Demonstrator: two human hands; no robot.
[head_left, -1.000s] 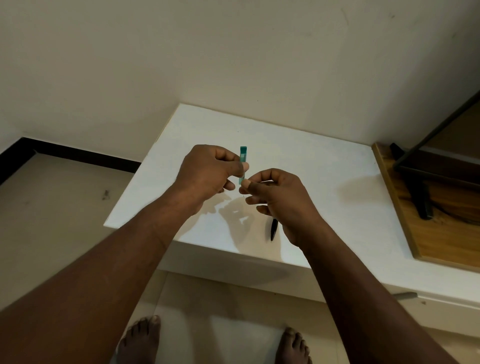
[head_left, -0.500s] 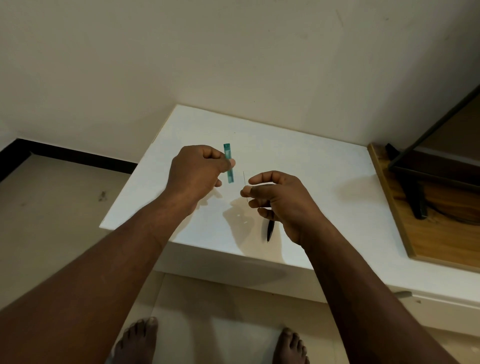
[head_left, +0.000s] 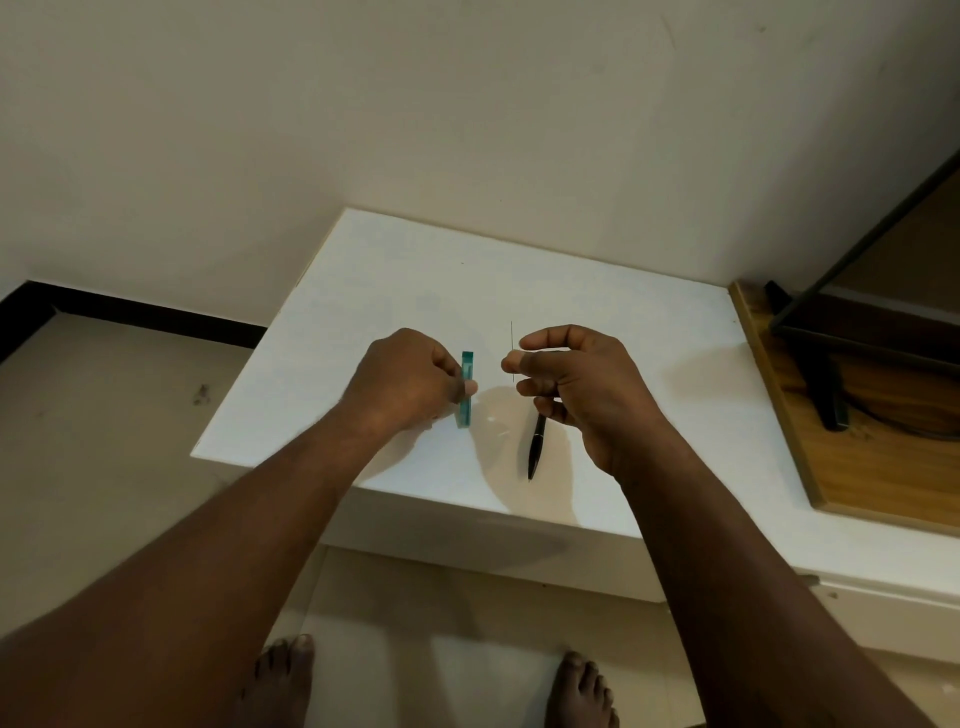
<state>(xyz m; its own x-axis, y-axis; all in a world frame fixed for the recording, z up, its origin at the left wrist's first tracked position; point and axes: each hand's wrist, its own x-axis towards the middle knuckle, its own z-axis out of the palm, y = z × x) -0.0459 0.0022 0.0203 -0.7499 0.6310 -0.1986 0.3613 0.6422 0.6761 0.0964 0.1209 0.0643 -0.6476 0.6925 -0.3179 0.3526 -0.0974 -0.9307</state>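
Two bare hands work just above a white table; the left hand curls round a slim teal case, thumb and fingers pinching it near its middle so that it stands almost upright over the tabletop; the right hand pinches a hair-thin lead between thumb and forefinger, its other fingers loosely curled and holding nothing, the dark sliver poking up above the fingertips with a short bit showing below. The lead looks — judging by its thinness — nearly weightless, stiff and very brittle; it is best taken close to the end being fed, with a light pinch and no sideways bend. The teal case appears to be translucent hard plastic, flat-sided and rectangular, light and smooth enough to slip; a hold across its broad faces suits it. A black pencil with a tapered tip lies on the matt table below the right hand — apart from both hands; to the right a varnished wooden board carries a dark stand.
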